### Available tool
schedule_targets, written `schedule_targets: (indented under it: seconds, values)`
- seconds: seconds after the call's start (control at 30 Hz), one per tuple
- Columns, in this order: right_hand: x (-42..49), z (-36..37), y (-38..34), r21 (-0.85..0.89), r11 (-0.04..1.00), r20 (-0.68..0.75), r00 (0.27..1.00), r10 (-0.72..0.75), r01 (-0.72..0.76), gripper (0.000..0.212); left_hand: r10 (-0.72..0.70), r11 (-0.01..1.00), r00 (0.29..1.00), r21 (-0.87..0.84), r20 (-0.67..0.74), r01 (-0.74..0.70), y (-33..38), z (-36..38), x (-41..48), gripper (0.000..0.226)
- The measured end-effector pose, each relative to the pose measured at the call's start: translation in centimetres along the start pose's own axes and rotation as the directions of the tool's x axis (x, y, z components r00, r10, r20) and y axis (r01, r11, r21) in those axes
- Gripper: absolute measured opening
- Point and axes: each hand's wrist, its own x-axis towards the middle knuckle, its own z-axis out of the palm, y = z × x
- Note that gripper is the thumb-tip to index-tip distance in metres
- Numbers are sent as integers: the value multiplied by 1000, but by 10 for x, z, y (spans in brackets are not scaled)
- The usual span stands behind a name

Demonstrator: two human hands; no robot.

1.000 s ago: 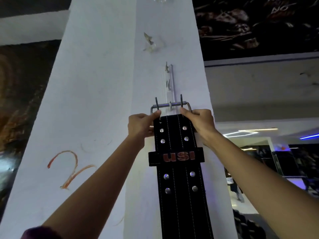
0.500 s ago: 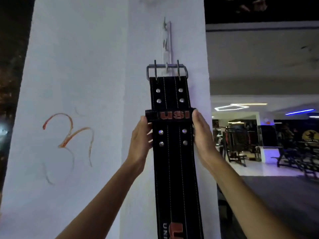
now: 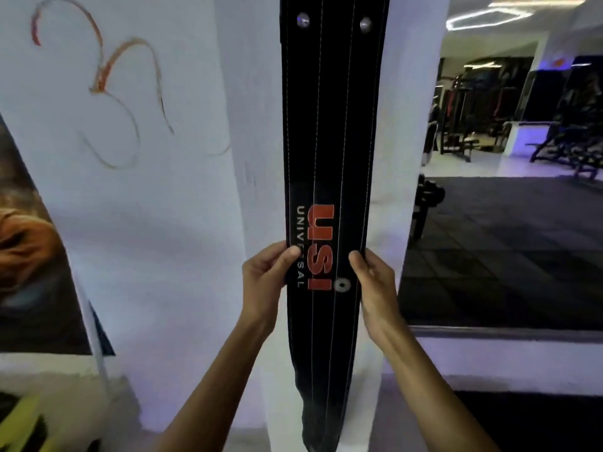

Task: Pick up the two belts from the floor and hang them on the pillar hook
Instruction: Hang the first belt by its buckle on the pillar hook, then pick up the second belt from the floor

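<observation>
A long black leather belt (image 3: 329, 132) with red "USI" lettering and white stitching hangs straight down the white pillar (image 3: 182, 223). Its buckle and the hook are above the frame and hidden. My left hand (image 3: 266, 282) grips the belt's left edge, thumb across the front. On the opposite edge, at the same height beside the lettering, my right hand (image 3: 372, 282) holds on. The belt's tapered tip hangs free below my wrists. I see only this one belt.
Orange scribbles (image 3: 107, 79) mark the pillar's left face. A dark picture panel (image 3: 29, 243) sits at the far left. To the right is a mirror or opening showing gym machines (image 3: 509, 122) and dark rubber floor (image 3: 509, 249). Something yellow (image 3: 23, 422) lies at the bottom left.
My hands slid down the hanging belt from the buckle to the lower lettering. The view tilted down, so buckle and hook left the frame.
</observation>
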Motion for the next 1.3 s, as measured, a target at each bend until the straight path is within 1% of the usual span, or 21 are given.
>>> schedule_targets:
  seconds: [0.07,0.13,0.27,0.33,0.4,0.43,0.47,0.5,0.53,0.6,0.67,0.73,0.8,0.87,0.93,0.97,1.03,1.1,1.13,1.23,1.3]
  values:
    - [0,0,12,-78,997,-52,999,-1,-3,14,-44,999,999,27,21,44,-10,-2,1,19]
    - [0,-3,29,-124,991,-108,994,30,-43,13,-94,995,995,47,32,92,-22,-4,1,22]
    - [-10,-10,48,-141,980,-128,984,121,-139,12,-207,977,977,53,49,205,-47,-12,-15,22]
    - [-24,-12,55,-167,968,-170,973,157,-185,14,-274,959,962,84,22,271,-61,-21,-31,21]
    - [-52,-19,68,-165,952,-295,934,202,-258,22,-371,914,927,158,-53,374,-78,-35,-59,31]
    - [-71,-25,76,-168,937,-384,896,224,-306,26,-422,881,902,192,-91,431,-86,-45,-78,37]
    - [-92,-31,84,-181,917,-454,857,243,-356,26,-471,849,874,206,-122,486,-95,-57,-100,40]
    - [-114,-37,94,-197,889,-492,826,275,-414,21,-522,816,839,197,-152,543,-105,-71,-122,40]
    - [-138,-40,103,-207,852,-499,801,330,-480,15,-577,780,796,166,-182,604,-114,-85,-146,38]
    - [-185,-36,116,-194,757,-482,733,480,-624,10,-683,701,697,73,-219,709,-127,-111,-194,29]
    - [-230,-23,123,-194,623,-441,634,635,-758,11,-762,618,603,17,-236,786,-132,-132,-244,19]
    - [-272,-4,129,-219,499,-368,544,754,-839,16,-815,543,516,-34,-265,839,-132,-149,-293,16]
    - [-308,17,133,-248,424,-294,485,824,-871,17,-849,479,434,-91,-301,873,-131,-164,-341,18]
    - [-342,37,140,-272,368,-245,434,867,-889,14,-867,425,354,-150,-350,893,-129,-179,-385,20]
    - [-376,54,149,-310,295,-215,368,905,-904,13,-869,390,270,-237,-415,890,-126,-192,-426,21]
    - [-395,61,154,-351,247,-180,324,929,-903,14,-865,381,228,-289,-446,878,-120,-199,-445,20]
    - [-429,74,164,-429,171,-67,221,973,-887,16,-853,384,162,-384,-497,839,-110,-212,-478,19]
    - [-453,89,173,-480,136,20,144,989,-867,16,-834,387,104,-441,-542,810,-101,-226,-509,18]
    - [-465,99,176,-489,129,33,129,991,-863,17,-829,378,81,-449,-553,810,-95,-234,-523,18]
    - [-500,129,180,-456,132,56,120,991,-880,17,-813,350,17,-465,-582,813,-77,-260,-561,16]
    - [-521,148,183,-473,92,69,67,995,-876,17,-804,359,-11,-500,-595,788,-67,-279,-576,15]
